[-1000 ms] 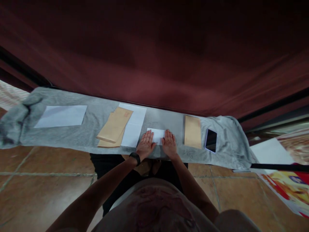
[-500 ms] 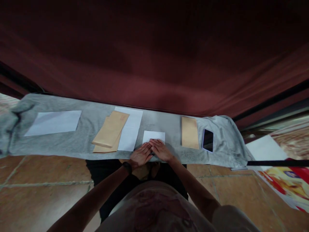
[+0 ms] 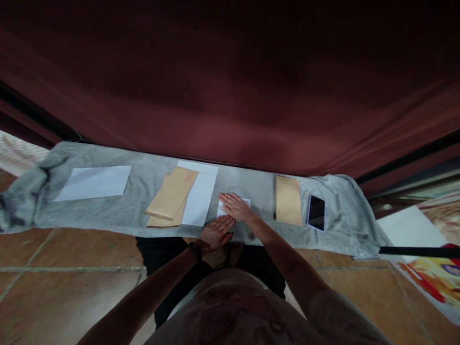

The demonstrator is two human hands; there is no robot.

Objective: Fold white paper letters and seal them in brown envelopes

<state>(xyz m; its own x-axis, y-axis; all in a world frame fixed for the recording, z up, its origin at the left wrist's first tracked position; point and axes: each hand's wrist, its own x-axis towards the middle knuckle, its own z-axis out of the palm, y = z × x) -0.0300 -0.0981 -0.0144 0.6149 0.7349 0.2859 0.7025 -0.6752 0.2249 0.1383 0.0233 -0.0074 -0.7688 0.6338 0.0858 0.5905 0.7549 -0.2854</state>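
Observation:
A small white piece of paper (image 3: 246, 202), apparently folded, lies on the grey cloth in front of me, partly covered by my hands. My right hand (image 3: 235, 207) rests flat across it with the fingers stretched out to the left. Just below, my left hand (image 3: 216, 232) lies flat at the paper's near edge, fingers extended and close to the right hand. Neither hand grips anything. To the left, overlapping brown envelopes (image 3: 172, 194) lie partly on a white sheet (image 3: 201, 194). On the right is a single brown envelope (image 3: 288, 200).
A grey cloth (image 3: 143, 167) covers the narrow table. At its left lies another white sheet (image 3: 95, 183); a phone (image 3: 316, 212) lies at the right. Dark red fabric (image 3: 230, 120) hangs along the far edge. A printed sheet (image 3: 436, 278) is beyond the right end.
My right hand has moved up over the paper, away from me, while my left hand stays at the near edge. The whole view has shifted slightly.

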